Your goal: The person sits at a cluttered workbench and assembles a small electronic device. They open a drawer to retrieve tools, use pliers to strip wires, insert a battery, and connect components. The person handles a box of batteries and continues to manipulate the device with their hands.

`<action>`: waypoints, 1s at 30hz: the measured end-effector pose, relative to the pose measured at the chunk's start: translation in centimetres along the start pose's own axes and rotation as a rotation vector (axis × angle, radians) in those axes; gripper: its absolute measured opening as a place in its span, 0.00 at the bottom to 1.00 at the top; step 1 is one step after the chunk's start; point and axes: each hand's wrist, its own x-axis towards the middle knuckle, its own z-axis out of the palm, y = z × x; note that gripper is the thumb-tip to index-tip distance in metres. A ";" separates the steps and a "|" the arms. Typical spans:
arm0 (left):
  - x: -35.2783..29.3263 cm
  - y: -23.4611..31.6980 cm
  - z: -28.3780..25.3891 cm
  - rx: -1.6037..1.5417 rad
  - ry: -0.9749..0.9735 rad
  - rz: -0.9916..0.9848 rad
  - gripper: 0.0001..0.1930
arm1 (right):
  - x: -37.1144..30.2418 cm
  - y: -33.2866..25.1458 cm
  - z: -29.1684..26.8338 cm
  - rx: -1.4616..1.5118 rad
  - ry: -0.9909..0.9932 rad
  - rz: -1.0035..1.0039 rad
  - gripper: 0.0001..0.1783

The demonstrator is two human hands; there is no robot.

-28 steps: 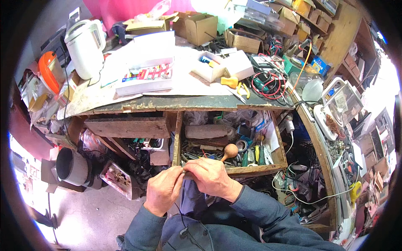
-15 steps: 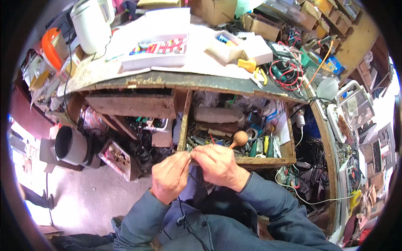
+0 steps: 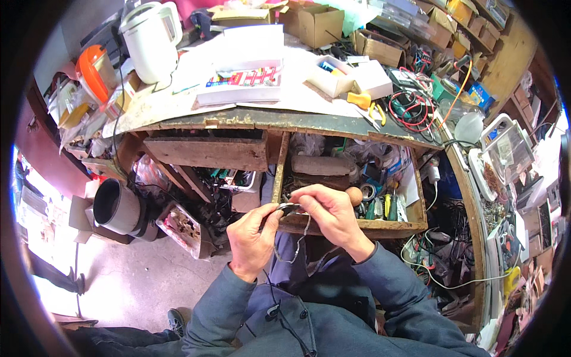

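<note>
A thin, pale grey strand of wire or cord (image 3: 305, 233) is stretched between my two hands over the front of an open wooden drawer (image 3: 380, 225). My left hand (image 3: 253, 241) pinches one part of it between thumb and fingers. My right hand (image 3: 333, 217) grips it too, its fingertips closed a little to the right. Between them the strand is bunched in a small coil, and a slack loop dangles below. Just past my right hand, a round wooden knob (image 3: 355, 196) shows in the drawer, its lower part covered by that hand.
Screwdrivers (image 3: 387, 206) and a tape roll (image 3: 367, 191) lie in the drawer. The bench above carries a white box of small parts (image 3: 241, 92), yellow-handled pliers (image 3: 377, 114), a white kettle (image 3: 150, 44) and tangled red-black leads (image 3: 410, 107). A dark bin (image 3: 118, 206) stands left on the floor.
My hands, close together before, have come apart slightly, and the strand with its hanging loop now shows between them. The whole view has shifted, with the scene sliding right.
</note>
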 end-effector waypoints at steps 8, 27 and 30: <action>-0.5 0.7 -0.1 -0.498 0.018 -0.366 0.09 | -1.4 -0.8 1.3 0.421 -0.167 0.176 0.17; -2.2 -0.9 0.7 -1.289 0.025 -0.754 0.10 | -2.1 -2.5 4.0 -0.028 0.159 0.046 0.12; -2.4 -0.7 1.1 -1.215 0.062 -0.687 0.11 | -2.0 -2.4 3.8 -0.089 0.177 -0.014 0.11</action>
